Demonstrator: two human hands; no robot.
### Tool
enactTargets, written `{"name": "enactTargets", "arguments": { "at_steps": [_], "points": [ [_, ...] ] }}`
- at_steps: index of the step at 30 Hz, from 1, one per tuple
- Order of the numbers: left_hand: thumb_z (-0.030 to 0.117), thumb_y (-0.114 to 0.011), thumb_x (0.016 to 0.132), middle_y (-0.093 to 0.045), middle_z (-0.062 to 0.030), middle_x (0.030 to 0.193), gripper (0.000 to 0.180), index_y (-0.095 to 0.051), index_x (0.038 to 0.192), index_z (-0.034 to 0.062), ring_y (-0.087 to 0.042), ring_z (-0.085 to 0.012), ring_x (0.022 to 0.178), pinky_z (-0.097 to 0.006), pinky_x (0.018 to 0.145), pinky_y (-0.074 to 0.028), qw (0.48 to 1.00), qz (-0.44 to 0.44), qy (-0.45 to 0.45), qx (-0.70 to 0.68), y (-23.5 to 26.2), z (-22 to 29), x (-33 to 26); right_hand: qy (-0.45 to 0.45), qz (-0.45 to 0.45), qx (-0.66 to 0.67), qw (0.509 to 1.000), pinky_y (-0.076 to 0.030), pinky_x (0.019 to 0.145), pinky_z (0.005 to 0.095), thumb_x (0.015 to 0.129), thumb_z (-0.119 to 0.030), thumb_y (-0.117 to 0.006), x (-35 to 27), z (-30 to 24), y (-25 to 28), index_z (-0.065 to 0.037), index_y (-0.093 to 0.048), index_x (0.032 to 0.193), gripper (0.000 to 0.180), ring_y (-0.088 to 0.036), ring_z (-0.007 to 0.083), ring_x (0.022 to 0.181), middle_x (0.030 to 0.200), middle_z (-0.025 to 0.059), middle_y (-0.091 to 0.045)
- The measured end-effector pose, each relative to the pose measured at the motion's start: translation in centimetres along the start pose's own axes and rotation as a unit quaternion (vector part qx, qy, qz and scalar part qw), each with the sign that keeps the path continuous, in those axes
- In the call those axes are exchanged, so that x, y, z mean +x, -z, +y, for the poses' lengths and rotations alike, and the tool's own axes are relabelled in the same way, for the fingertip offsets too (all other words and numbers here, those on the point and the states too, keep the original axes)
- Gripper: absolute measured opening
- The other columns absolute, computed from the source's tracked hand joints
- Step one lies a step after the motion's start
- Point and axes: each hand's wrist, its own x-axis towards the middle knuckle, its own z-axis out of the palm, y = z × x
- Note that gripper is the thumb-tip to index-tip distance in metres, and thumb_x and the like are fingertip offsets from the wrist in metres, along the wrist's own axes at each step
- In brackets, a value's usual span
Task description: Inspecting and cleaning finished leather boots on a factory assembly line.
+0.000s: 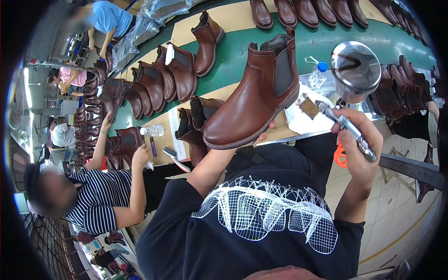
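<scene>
boots: many (uncounted) | spray gun [353, 84]: 1 | brush [176, 158]: 1

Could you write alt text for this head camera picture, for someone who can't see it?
A person's left hand holds up a brown boot while the right hand grips a metal spray gun beside it. Behind, more brown boots stand on a green table, where a co-worker in stripes sits.

the left hand [263, 135] props up a brown boot [254, 100] from beneath; the right hand [357, 135] grips a metal spray gun [352, 81] beside it.
</scene>
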Motion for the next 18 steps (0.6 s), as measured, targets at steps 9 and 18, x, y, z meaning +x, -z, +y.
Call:
{"name": "enactTargets", "arguments": {
  "at_steps": [9,18],
  "points": [
    [0.037,-0.055,0.096,-0.055,-0.0408,0.107,0.062,-0.039,0.137,-0.0051,-0.064,-0.0484,0.07,-0.044,0.047,-0.054,0.998,0.06,0.018,0.001,0.3,0.0,0.1,0.033,-0.017,-0.038,0.999,-0.04,0.079,0.0296,0.077,-0.031,-0.08,-0.4,-1.2,-1.0,-0.003,-0.072,0.1,0.037,-0.061,0.0175,0.082,0.093,0.0072,-0.071],
    [0.04,-0.053,0.096,-0.055,-0.0422,0.106,0.064,-0.037,0.14,-0.0035,-0.063,-0.0502,0.069,-0.041,0.042,-0.055,0.998,-0.025,0.032,0.053,0.7,1.0,0.4,0.033,-0.048,-0.06,0.997,-0.036,0.075,0.0283,0.077,-0.029,-0.08,-1.5,-0.3,-1.4,-0.006,-0.072,0.1,0.033,-0.061,0.0166,0.073,0.085,0.004,-0.071]
  ]
}}
